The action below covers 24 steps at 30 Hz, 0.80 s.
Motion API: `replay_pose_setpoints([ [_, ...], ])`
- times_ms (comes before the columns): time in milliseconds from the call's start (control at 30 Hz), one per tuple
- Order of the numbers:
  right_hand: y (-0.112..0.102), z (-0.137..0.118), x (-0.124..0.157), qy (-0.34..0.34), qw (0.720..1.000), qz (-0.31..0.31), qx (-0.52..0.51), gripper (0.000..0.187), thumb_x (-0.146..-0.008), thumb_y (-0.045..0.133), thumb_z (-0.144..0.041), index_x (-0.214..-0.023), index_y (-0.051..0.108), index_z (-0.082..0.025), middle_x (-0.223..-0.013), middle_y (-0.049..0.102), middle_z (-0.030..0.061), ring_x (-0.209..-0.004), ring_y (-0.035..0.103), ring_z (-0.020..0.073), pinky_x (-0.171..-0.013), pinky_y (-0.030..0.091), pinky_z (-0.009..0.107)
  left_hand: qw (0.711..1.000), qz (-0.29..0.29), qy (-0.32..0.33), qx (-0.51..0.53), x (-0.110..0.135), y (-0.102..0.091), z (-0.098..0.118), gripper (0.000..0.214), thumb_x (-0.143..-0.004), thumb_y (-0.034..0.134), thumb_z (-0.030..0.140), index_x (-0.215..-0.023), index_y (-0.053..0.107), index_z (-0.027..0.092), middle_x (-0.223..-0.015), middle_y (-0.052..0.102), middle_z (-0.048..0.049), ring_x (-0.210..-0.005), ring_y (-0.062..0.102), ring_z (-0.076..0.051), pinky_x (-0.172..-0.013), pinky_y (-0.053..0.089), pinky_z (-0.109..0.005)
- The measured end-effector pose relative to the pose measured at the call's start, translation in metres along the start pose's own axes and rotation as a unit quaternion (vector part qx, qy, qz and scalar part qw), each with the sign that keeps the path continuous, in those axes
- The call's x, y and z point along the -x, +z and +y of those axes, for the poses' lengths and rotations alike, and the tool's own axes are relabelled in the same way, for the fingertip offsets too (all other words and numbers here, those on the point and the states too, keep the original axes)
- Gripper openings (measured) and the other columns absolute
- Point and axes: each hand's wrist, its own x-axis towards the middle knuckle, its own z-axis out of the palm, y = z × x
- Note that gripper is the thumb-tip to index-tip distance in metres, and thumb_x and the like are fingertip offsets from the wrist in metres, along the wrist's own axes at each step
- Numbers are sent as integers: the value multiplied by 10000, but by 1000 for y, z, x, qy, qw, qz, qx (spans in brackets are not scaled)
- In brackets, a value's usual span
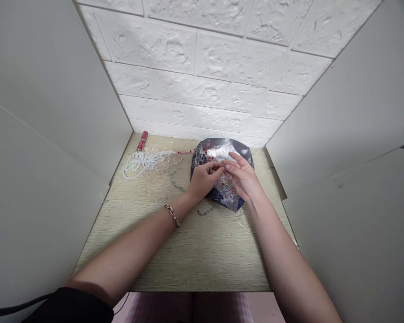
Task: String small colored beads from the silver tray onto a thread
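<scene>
Stringing, I'd guess: the left hand (204, 180) is pinched closed, on what I can't tell; the right hand's (245, 179) grip is unclear. Loose beads (228, 190) lie at six o'clock; threading calls for steadiness.

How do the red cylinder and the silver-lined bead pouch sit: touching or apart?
Apart. In the head view, the red cylinder lies far left, the silver-lined bead pouch well to its right, and tabletop shows between them.
</scene>
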Motion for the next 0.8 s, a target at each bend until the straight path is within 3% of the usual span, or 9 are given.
replay_pose_setpoints([
  [300, -1, 2, -1, -2, 1000, -12, 1, 386, -566, 689, -134, -925, 572, -215, -740, 671, -29, -752, 622, 105, -796, 472, 257, 998, -8, -22, 50, 0, 1, 0, 206, -731, 550, 318, -771, 638, 136, -498, 491, 49, -444, 390, -53, -461, 323, -199],
  [533, -3, 5, -3, -25, 999, -30, 29, 382, -571, 690, -151, -929, 576, -223, -769, 683, -21, -799, 624, 123, -843, 458, 298, 983, -40, -94, 151, -4, -3, 4, 193, -717, 573, 298, -760, 625, 118, -403, 419, 74, -345, 329, -36, -371, 234, -196],
  [800, -5, 7, -3, -53, 995, -35, 71, 363, -597, 683, -176, -939, 572, -224, -820, 689, 0, -866, 625, 154, -904, 429, 353, 975, -45, -121, 180, -6, -4, 5, 174, -696, 598, 285, -698, 607, 111, -380, 410, 78, -329, 322, -25, -357, 205, -192],
])
